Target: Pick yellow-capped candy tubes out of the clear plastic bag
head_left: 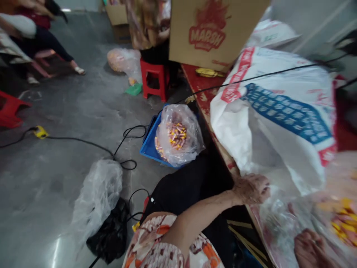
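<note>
My left hand (251, 188) reaches over the table's near edge with its fingers curled, between a white woven sack (231, 123) and crumpled clear plastic (279, 219). What it grips, if anything, is hidden. At the lower right my right hand (311, 247) is closed, thumb against fingers, beside the same plastic. Nothing I can name shows in its fingers. Small yellow-and-pink pieces (346, 223) lie in a blurred heap to the right of both hands.
Beside my legs, a clear bag of similar pieces (181, 149) sits in a blue crate (150, 150). A cardboard box (206, 33) stands on the red table (195, 80). A black cable (80, 140), a red stool (153, 78) and plastic bags (100, 190) occupy the floor. Other people sit farther back.
</note>
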`<state>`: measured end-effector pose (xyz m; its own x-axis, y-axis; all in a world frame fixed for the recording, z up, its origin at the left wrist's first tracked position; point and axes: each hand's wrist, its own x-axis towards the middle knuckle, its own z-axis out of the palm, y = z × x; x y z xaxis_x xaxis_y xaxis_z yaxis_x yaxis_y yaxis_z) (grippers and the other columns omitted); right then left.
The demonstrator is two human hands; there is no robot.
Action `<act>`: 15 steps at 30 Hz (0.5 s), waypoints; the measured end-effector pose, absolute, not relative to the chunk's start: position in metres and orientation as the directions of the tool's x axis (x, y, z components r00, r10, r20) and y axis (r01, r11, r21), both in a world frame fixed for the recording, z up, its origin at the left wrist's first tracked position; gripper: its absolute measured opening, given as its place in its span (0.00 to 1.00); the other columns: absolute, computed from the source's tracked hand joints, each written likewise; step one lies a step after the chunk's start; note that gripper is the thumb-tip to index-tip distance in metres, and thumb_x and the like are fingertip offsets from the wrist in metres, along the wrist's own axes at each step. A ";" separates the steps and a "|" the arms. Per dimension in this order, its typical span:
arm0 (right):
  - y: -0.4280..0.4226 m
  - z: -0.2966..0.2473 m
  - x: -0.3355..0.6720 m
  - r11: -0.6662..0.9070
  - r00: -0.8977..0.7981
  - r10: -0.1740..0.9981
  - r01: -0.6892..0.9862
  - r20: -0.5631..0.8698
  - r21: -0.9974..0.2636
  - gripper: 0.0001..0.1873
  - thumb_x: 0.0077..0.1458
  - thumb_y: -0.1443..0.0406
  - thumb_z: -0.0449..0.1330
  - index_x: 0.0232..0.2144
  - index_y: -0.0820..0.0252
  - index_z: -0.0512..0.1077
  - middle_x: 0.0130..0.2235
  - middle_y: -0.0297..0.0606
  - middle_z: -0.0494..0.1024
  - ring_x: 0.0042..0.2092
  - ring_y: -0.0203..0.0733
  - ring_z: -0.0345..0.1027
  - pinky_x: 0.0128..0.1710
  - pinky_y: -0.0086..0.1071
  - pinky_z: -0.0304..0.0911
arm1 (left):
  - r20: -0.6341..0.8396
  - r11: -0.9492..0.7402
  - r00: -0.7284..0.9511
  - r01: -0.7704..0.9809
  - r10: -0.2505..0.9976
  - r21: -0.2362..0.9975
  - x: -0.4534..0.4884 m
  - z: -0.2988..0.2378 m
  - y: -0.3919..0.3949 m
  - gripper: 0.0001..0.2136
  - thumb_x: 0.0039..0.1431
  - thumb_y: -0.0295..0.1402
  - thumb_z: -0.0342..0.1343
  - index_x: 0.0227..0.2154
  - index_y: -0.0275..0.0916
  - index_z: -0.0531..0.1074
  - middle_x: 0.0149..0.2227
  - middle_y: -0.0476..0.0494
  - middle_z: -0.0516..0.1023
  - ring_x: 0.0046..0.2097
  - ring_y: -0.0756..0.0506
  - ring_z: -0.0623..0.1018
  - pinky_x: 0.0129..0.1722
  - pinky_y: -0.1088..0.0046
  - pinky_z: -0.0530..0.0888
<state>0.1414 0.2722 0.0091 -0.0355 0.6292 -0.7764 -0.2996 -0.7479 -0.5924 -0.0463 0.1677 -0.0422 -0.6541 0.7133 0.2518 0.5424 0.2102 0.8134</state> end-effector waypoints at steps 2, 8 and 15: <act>0.259 0.017 0.139 -0.667 -0.093 0.732 -0.298 -0.675 -0.683 0.32 0.32 0.86 0.58 0.36 0.52 0.77 0.50 0.38 0.76 0.36 0.31 0.72 0.32 0.19 0.77 | 0.279 0.192 -0.659 0.548 0.698 0.814 -0.047 -0.049 0.169 0.05 0.61 0.29 0.61 0.40 0.39 0.76 0.41 0.43 0.85 0.46 0.41 0.83 0.50 0.63 0.82; 0.247 0.005 0.145 -0.556 -0.087 0.820 -0.354 -0.566 -0.752 0.21 0.43 0.80 0.60 0.39 0.57 0.75 0.48 0.38 0.78 0.45 0.34 0.77 0.41 0.19 0.77 | 0.360 0.119 -0.699 0.536 0.618 0.836 -0.051 -0.055 0.168 0.05 0.63 0.28 0.54 0.39 0.39 0.74 0.40 0.41 0.81 0.45 0.42 0.81 0.49 0.64 0.79; 0.249 -0.034 0.180 -0.500 -0.172 0.862 -0.443 -0.477 -0.744 0.21 0.44 0.75 0.65 0.43 0.56 0.76 0.51 0.40 0.79 0.56 0.42 0.77 0.48 0.25 0.78 | 0.422 0.079 -0.733 0.540 0.534 0.838 -0.054 -0.050 0.166 0.07 0.65 0.33 0.50 0.39 0.41 0.73 0.36 0.42 0.80 0.40 0.43 0.81 0.43 0.66 0.79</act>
